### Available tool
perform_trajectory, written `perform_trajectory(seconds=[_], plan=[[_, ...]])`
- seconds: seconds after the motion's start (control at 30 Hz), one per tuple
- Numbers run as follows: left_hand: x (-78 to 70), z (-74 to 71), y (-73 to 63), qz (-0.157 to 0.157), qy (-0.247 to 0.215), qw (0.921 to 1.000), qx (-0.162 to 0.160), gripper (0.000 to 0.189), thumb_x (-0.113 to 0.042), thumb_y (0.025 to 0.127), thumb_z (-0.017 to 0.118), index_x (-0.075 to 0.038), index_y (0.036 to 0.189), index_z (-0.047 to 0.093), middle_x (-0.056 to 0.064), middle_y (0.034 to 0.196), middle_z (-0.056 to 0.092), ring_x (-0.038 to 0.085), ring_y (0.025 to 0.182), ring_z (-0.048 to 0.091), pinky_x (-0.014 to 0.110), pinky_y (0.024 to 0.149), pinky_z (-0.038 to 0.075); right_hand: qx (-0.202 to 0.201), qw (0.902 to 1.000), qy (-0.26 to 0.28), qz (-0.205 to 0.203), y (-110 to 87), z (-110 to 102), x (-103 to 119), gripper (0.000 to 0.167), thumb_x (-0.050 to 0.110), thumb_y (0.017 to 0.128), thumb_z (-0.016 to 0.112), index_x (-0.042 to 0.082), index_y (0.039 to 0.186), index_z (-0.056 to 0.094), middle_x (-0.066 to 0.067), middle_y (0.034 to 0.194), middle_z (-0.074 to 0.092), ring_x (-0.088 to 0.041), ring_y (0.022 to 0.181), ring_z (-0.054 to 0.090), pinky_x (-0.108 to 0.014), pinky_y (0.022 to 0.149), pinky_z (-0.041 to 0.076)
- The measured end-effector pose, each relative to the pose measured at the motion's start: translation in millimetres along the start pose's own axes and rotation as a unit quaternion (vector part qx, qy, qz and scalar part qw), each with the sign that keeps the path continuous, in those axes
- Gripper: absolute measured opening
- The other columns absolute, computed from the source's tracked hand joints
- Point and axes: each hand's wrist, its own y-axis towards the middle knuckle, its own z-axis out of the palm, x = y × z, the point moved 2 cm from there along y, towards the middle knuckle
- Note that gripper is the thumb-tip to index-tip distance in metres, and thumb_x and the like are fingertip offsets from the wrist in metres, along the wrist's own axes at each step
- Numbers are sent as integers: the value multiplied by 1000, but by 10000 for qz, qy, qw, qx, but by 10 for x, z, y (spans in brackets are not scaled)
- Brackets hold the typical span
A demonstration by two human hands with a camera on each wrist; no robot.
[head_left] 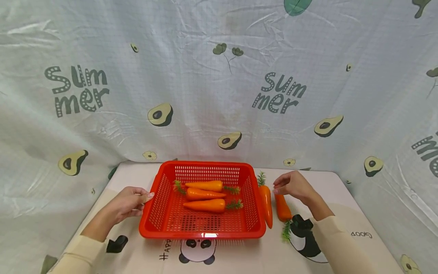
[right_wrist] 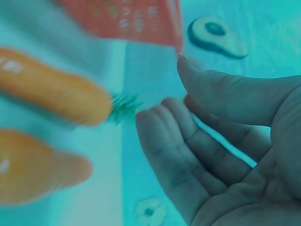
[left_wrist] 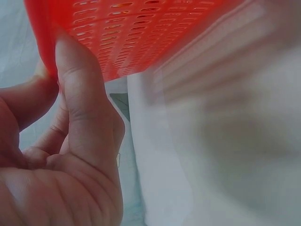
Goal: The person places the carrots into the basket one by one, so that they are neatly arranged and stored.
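Observation:
My left hand [head_left: 129,203] pinches the left rim of a red slotted plastic basket [head_left: 202,235] between thumb and fingers. The left wrist view shows this grip close up on the basket wall [left_wrist: 127,33]. Three orange carrots with green tops lie inside, among them a front carrot [head_left: 205,206]. Right of the basket, a carrot [head_left: 266,203] lies along its wall, and another carrot [head_left: 283,208] lies beneath and beside my right hand [head_left: 293,185]. In the right wrist view, thumb and fingers are apart with nothing between them.
The basket stands on a pale table [head_left: 137,251] printed with pandas. A white curtain [head_left: 198,76] with avocado prints hangs behind and on both sides. Black pieces [head_left: 117,244] show near each wrist.

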Motion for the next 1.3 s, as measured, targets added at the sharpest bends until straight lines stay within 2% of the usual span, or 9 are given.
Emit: perform_trajectory(seconds=[0.27, 0.47, 0.53, 0.63, 0.77, 0.97, 1.3], plan=[[-7, -14, 25, 0, -17, 10000, -22, 32, -25, 106, 62, 5, 116, 61, 4, 87, 64, 17, 75, 58, 28, 65, 59, -440, 9935, -651, 825, -156, 82, -404, 42, 23, 83, 87, -4, 109, 70, -15, 100, 71, -23, 82, 65, -39, 78, 62], [4, -16, 20, -26, -33, 10000, -22, 32, -26, 105, 63, 5, 116, 61, 3, 86, 64, 16, 74, 58, 27, 65, 59, -453, 9862, -789, 1384, -203, 183, -551, 59, 33, 81, 89, -7, 115, 62, -16, 96, 66, -24, 80, 60, -32, 69, 57], [15, -13, 12, 10, -74, 10000, 21, 30, -24, 105, 63, 4, 114, 62, 3, 84, 64, 15, 73, 58, 27, 64, 59, -393, 9854, -706, 1501, -212, 212, -575, 64, 35, 81, 90, -8, 117, 60, -16, 94, 64, -23, 77, 61, -30, 68, 59], [37, -7, -2, 72, -159, 9998, 72, 27, -23, 105, 63, 4, 110, 63, 2, 81, 64, 14, 71, 58, 27, 63, 59, -331, 9856, -445, 1595, -222, 260, -602, 65, 33, 80, 91, -9, 117, 58, -16, 93, 63, -21, 72, 64, -31, 67, 62], [69, -5, -15, 132, -181, 9997, 97, 27, -23, 105, 63, 3, 108, 64, 2, 81, 64, 14, 72, 58, 27, 64, 60, -329, 9861, -223, 1616, -220, 307, -634, 57, 25, 81, 90, -11, 113, 59, -18, 94, 64, -21, 72, 67, -34, 68, 64], [76, 1, -18, 148, -139, 9997, 97, 28, -24, 105, 62, 4, 108, 64, 2, 83, 65, 15, 73, 60, 28, 65, 61, -300, 9854, -122, 1673, -196, 306, -671, 47, 19, 81, 87, -10, 109, 63, -17, 92, 64, -21, 71, 69, -36, 68, 64], [11, -5, -1, 163, -198, 9996, 98, 26, -23, 105, 63, 4, 108, 64, 2, 82, 65, 15, 72, 59, 28, 65, 61, -356, 9861, -83, 1619, -173, 189, -624, 49, 18, 81, 87, -11, 112, 62, -19, 95, 64, -19, 71, 69, -34, 69, 64]])
